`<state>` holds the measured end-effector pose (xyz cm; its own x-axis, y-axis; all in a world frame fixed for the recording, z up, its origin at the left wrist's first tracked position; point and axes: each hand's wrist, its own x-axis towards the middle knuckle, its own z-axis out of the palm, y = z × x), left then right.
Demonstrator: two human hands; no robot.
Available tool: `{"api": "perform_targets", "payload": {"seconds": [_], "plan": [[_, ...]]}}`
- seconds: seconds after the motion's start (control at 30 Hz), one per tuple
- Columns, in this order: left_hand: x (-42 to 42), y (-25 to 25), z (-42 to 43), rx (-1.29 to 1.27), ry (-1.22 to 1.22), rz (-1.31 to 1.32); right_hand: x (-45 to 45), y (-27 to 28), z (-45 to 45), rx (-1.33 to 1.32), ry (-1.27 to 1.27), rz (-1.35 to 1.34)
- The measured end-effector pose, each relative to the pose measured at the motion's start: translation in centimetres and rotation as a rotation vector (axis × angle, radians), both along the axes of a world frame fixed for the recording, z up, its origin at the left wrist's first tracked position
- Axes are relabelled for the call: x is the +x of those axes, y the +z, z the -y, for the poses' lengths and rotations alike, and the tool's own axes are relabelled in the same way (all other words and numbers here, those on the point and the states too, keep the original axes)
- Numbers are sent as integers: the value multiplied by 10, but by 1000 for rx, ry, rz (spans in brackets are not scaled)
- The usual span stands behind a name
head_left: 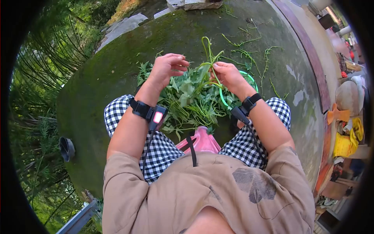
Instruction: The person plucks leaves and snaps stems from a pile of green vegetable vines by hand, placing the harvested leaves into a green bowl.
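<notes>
Leafy stems (191, 97) in a heap, green-rimmed container (222, 97) alongside, contents unclear

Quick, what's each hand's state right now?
Left hand: open, fingers loosely curled, nothing visibly held.
Right hand: closed, thumb and fingers pinching green stems.

A: Landmark: leafy pile (191, 103). What flanks it?
B: Left knee (116, 111) at its left, right knee (279, 109) at its right.
A: Above it?
B: Left hand (165, 67) over its far left; right hand (230, 76) over its far right, vine stem (211, 63) in that hand. Round rim (254, 80) at the pile's right side.
A: Beyond?
B: Loose stems (266, 62) on the ground (101, 82), beyond-right; stone slabs (124, 28) farther off, beyond-left. Shrubs (39, 97) well left.
</notes>
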<state>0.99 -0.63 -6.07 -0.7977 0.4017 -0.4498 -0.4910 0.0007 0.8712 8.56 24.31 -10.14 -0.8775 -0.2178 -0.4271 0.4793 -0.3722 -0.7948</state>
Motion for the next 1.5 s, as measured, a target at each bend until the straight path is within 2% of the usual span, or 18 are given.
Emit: {"api": "perform_targets", "payload": {"seconds": [0.2,0.33,0.37,0.43,0.57,0.67,0.77,0.87,0.93,1.0,1.03,1.1,1.2,1.27,1.33,1.37,1.43,1.5], "plan": [[13,-19,-29,-171,-181,-72,-7,16,-3,-39,-20,28],[29,-45,-50,-343,-178,-369,-12,15,-1,49,26,-36],[27,-51,-50,-331,-204,-333,-13,14,0,78,32,-51],[22,-52,-50,-306,-259,-263,-12,22,4,138,6,-61],[-3,-28,-31,-370,-192,-511,-16,11,-5,281,-31,-60],[-16,-4,-17,-282,-296,-444,-14,5,-4,366,8,-80],[-10,8,-14,-276,-469,-314,-12,-14,2,447,-127,-128],[-1,-4,-19,-461,-543,-319,-8,-9,11,458,-236,-180],[1,-22,-20,-553,-499,-413,-8,-8,16,368,-214,-222],[3,-27,-18,-578,-507,-534,-8,-10,17,485,-257,-213],[3,-24,-18,-508,-535,-365,-6,-11,16,543,-282,-206],[4,-27,-18,-507,-483,-353,-7,-18,17,611,-359,-195],[5,-39,-17,-531,-318,-494,-6,-31,23,650,-264,-171],[2,-40,-13,-561,-239,-523,-2,-36,32,624,-153,-254],[7,-41,-18,-470,-230,-472,5,-29,41,651,-36,-312],[15,-44,-22,-436,-225,-464,7,-33,43,761,7,-436],[18,-50,-25,-478,-233,-444,9,-30,42,768,-45,-408],[16,-50,-24,-411,-271,-353,7,-25,38,823,-146,-424]]}}
